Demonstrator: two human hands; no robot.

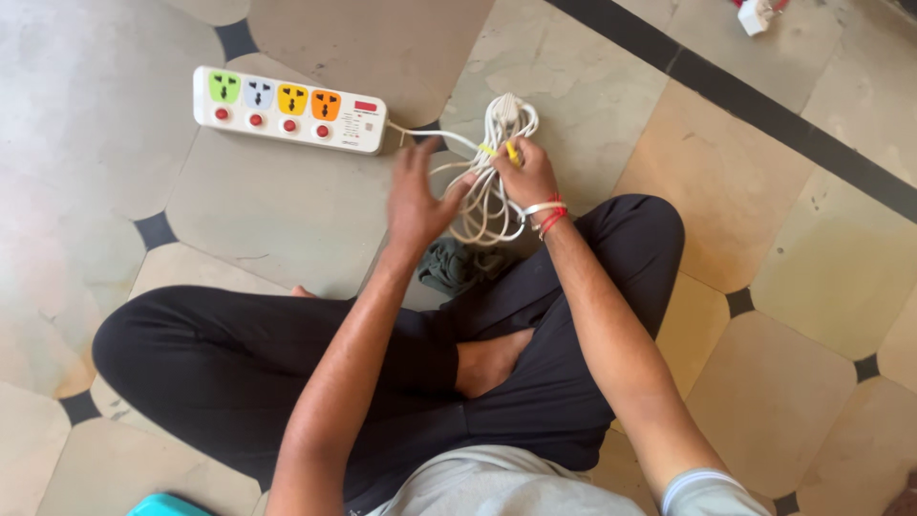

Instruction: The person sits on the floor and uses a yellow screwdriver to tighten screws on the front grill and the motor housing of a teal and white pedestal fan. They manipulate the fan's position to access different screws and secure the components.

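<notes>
One white cord (487, 196), coiled in loose loops, lying on the floor (287, 201) just ahead of the person's crossed legs (287, 354). Plug (507, 110) at the far top of the coil, white. Yellow tie (513, 153) at the coil's upper part, just by the right fingers.

Right hand (528, 177): clenched on the coil near its top, fingers closed around several loops; bangles (544, 215), white and red, on the wrist.

Left hand (415, 201): spread, fingers apart, thumb reaching toward the coil's left side; touching the loops or just short of them, cannot tell. It clasps nothing.

One strand runs from the coil leftward to the strip (289, 109), a white four-socket block with green, grey, yellow and orange socket faces and a red button under each; it lies flat on the floor, well left of the coil.

Dark green cloth (457, 266), crumpled, just below the coil, between the legs and the hands.

Legs in black trousers, one bare foot (489, 361) showing at the centre.

Floor: pale stone tiles with small dark insets and a dark band crossing the upper right.

Small white object (755, 14) at the top edge, well apart; kind unclear.

Teal item (170, 505) at the bottom left edge, mostly cut off.
</notes>
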